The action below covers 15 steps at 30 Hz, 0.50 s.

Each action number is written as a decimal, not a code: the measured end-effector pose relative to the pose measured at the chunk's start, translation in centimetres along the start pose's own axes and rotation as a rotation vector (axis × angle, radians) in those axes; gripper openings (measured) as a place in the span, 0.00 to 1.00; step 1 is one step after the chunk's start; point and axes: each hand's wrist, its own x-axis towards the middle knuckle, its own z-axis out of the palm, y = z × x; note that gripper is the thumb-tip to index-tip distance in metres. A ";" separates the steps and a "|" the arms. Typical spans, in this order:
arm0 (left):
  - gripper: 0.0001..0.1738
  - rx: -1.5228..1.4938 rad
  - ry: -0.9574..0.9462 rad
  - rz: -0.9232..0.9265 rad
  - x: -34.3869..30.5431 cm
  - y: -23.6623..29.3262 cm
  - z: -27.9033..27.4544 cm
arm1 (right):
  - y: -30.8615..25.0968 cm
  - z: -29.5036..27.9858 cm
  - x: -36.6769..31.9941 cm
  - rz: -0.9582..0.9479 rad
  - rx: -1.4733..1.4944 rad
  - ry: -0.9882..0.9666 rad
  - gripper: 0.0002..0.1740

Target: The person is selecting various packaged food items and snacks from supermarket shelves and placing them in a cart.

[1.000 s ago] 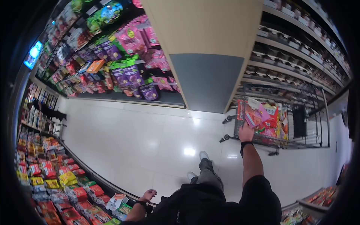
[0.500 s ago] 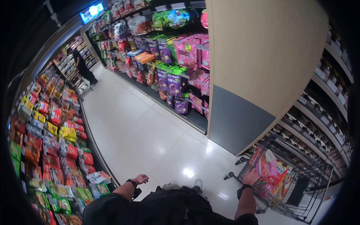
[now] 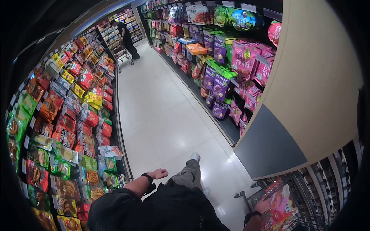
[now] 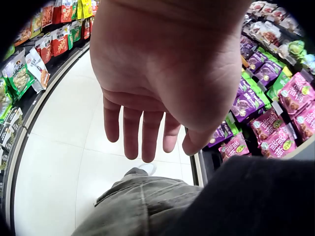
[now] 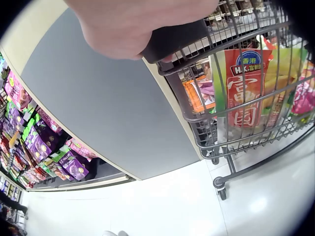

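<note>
The left hand [image 3: 158,173] hangs beside the body over the aisle floor, nearest the left shelf of packets [image 3: 92,144]. In the left wrist view this hand [image 4: 157,93] is empty, its fingers hanging loosely extended. At the lower right the right hand [image 3: 263,205] is on the near end of the wire shopping cart [image 3: 250,200]. The right wrist view has that hand [image 5: 140,24] curled round the dark edge piece [image 5: 178,40] of the cart. Inside the cart lie colourful bags, among them a red and green packet [image 5: 244,88] and a pink one [image 3: 280,198].
Pink and purple snack bags [image 3: 219,82] hang on the right shelf, ending at a wood and grey panel [image 3: 269,142]. A person in dark clothes [image 3: 126,39] stands with a cart [image 3: 124,57] far down the aisle. Pale tiled floor [image 3: 154,104] runs between the shelves.
The view has turned toward the aisle, bringing the far person and left shelf more fully into sight. The cart now appears lower in view, with the right hand still on it.
</note>
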 end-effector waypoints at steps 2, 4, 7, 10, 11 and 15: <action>0.17 0.011 0.028 -0.048 0.3 0.1 -1.3 | -1.2 0.9 1.0 -0.007 -0.016 -0.032 0.23; 0.18 0.047 0.004 -0.152 1.9 -0.6 -2.1 | -0.5 1.0 0.3 -0.019 -0.117 0.077 0.21; 0.19 0.109 -0.107 -0.191 4.0 -1.8 -4.1 | -0.1 1.6 0.6 0.048 -0.189 -0.040 0.20; 0.19 0.100 -0.150 -0.230 7.8 -1.4 -6.9 | -1.1 1.8 1.8 0.156 -0.198 -0.223 0.24; 0.18 0.125 -0.122 -0.147 9.2 -0.8 -7.8 | -1.6 2.0 1.8 0.166 -0.291 -0.153 0.26; 0.16 0.000 -0.020 0.045 14.2 2.1 -10.6 | -6.4 0.4 2.1 0.392 -0.361 -0.005 0.34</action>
